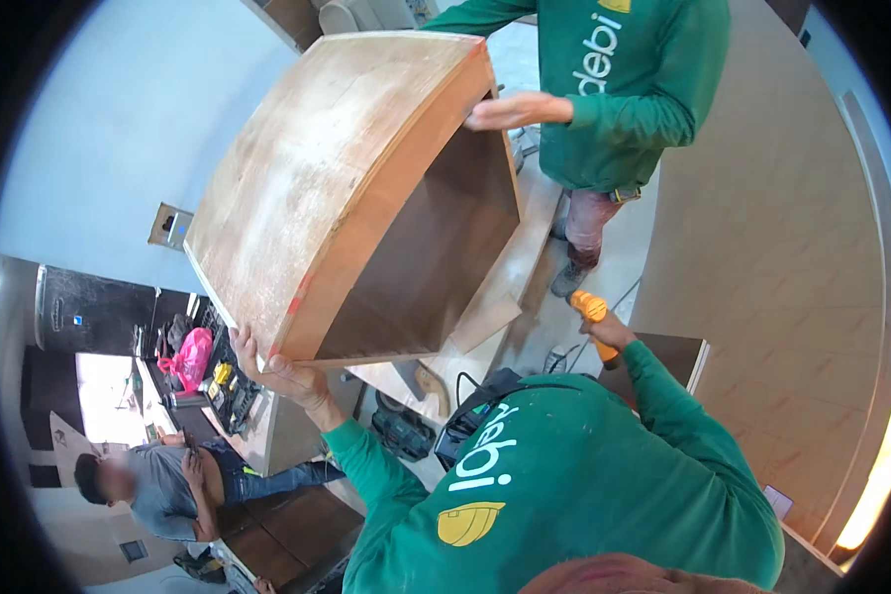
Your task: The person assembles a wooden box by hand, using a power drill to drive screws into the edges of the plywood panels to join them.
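Observation:
A box-shaped wooden cabinet (307,139) with a dark, hollow inside is held up, tilted, at upper centre. My left hand (292,381) grips its near lower corner, thumb along the edge and fingers against the outer face. At the far end, a co-worker in a green sweatshirt has one hand (520,111) against the cabinet's front edge; their other hand is hidden behind it. My right hand (612,332) is wrapped around the handle of a yellow-orange power drill (590,305), held away from the cabinet, low on the right. The drill's tip is not clear.
Below the cabinet are a pale board (535,233), a wood offcut (487,325) and a dark tool bag (401,431). A large brown panel (762,218) fills the right side. At left, a person in grey stands by a cluttered bench with a pink bag (190,358).

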`<move>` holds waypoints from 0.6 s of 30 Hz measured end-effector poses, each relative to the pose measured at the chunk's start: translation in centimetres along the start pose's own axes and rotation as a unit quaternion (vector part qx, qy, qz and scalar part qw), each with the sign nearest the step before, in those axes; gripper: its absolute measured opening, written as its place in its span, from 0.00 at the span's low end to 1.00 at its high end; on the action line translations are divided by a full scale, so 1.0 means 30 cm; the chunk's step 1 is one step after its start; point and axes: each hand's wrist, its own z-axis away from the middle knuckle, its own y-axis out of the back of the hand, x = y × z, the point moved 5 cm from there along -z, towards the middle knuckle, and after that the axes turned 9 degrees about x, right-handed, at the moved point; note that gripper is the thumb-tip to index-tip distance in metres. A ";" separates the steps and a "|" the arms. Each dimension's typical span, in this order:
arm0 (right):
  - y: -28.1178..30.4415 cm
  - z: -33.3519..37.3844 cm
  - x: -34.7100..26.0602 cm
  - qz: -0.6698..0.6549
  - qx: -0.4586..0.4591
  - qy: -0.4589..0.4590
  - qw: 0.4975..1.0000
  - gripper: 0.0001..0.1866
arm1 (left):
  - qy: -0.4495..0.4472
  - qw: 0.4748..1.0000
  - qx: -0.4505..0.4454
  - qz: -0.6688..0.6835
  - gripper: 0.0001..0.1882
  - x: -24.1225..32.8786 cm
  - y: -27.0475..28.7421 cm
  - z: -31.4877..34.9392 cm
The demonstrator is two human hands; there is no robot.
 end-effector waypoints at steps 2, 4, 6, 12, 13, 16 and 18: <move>-0.049 0.005 0.035 0.032 -0.032 0.044 0.998 0.15 | 0.002 1.000 0.013 0.003 0.28 0.000 -0.008 0.002; -0.084 0.031 0.084 0.151 -0.073 0.023 0.986 0.17 | 0.005 1.000 0.017 -0.002 0.26 -0.003 0.005 0.007; -0.121 0.062 0.160 0.265 -0.110 0.027 0.958 0.20 | -0.006 1.000 0.022 -0.015 0.25 -0.003 0.018 0.005; -0.192 0.074 0.640 0.314 -0.142 -0.086 0.935 0.24 | -0.008 1.000 0.016 0.001 0.25 0.013 -0.018 -0.005; -0.179 0.078 0.656 0.295 -0.104 -0.125 0.942 0.24 | -0.006 1.000 0.013 0.001 0.25 0.010 -0.009 0.000; -0.132 0.130 0.661 0.237 0.006 -0.245 0.940 0.24 | -0.003 1.000 0.009 0.007 0.25 0.004 0.007 0.002; -0.110 0.143 0.568 0.307 -0.048 -0.205 0.928 0.27 | 0.014 1.000 0.009 0.019 0.26 -0.010 0.028 0.015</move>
